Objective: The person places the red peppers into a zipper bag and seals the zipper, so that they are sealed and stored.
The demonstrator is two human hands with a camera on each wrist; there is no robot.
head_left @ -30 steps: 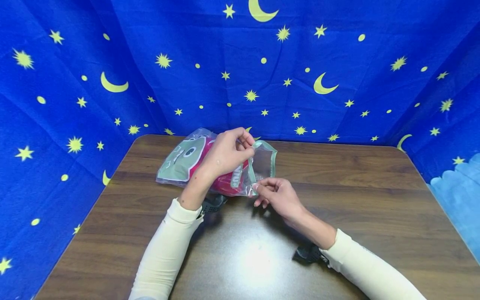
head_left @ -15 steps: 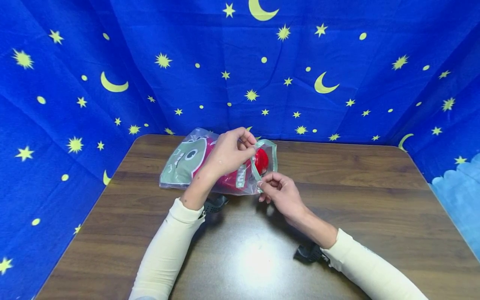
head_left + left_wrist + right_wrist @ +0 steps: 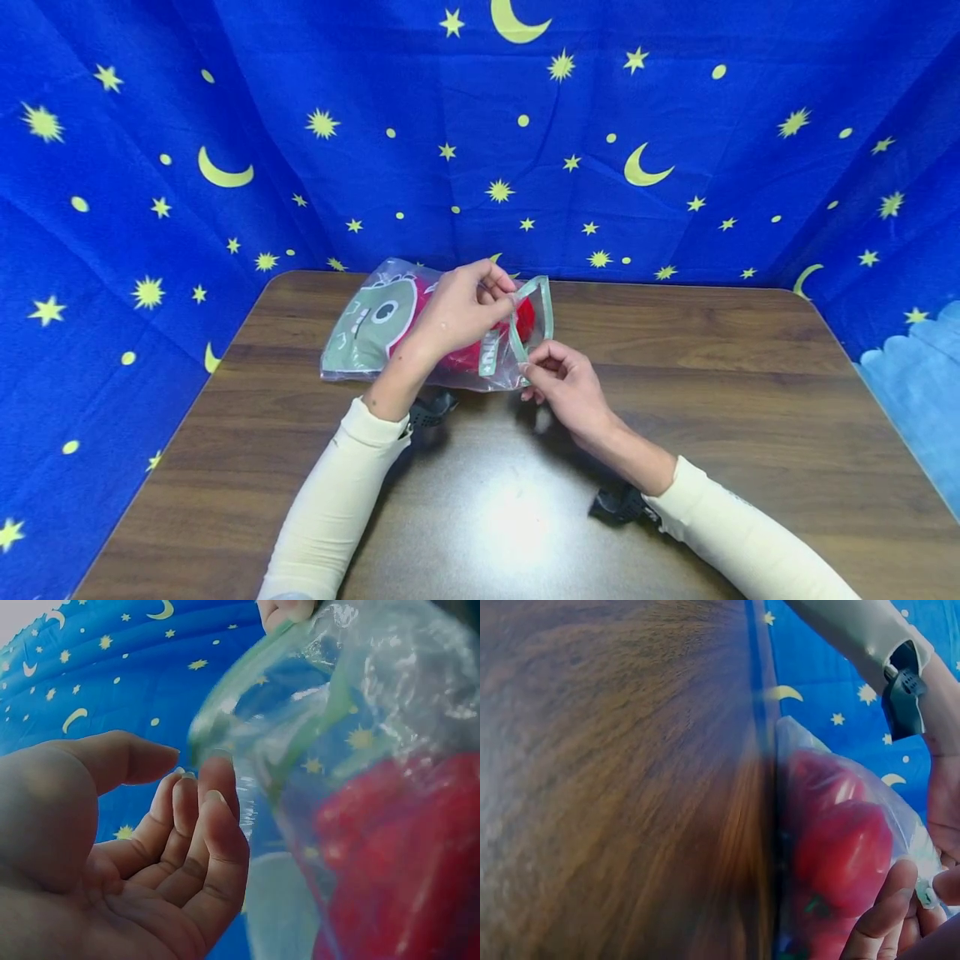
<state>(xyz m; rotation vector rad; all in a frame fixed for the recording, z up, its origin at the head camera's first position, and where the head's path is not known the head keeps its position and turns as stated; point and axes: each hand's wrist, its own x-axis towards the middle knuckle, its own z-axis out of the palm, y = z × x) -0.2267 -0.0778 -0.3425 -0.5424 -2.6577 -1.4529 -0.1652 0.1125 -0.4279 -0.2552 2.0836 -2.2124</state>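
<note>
A clear plastic zip bag (image 3: 375, 367) with green trim and a cartoon face lies on its side toward the back of the table. Red bell peppers (image 3: 844, 855) show through its plastic in the right wrist view, one with a green stem. My left hand (image 3: 457, 308) reaches over the bag, thumb and index fingertips at the upper side of its mouth, the other fingers curved. At the mouth's near corner, my right hand (image 3: 566, 383) pinches the trim between thumb and index finger. The bag's mouth gapes to the right between the hands. My left hand hides part of the bag's front.
The brown wooden table (image 3: 735, 433) extends in front of the bag and to both sides. A blue cloth (image 3: 420, 183) with yellow moons and stars hangs behind it and at the sides. Dark wrist-worn cameras (image 3: 618, 506) sit under both forearms.
Both hands and the bag have shifted slightly right. A red pepper has come into view at the bag's mouth, whose rim now looks more angular. The right hand keeps its pinch.
</note>
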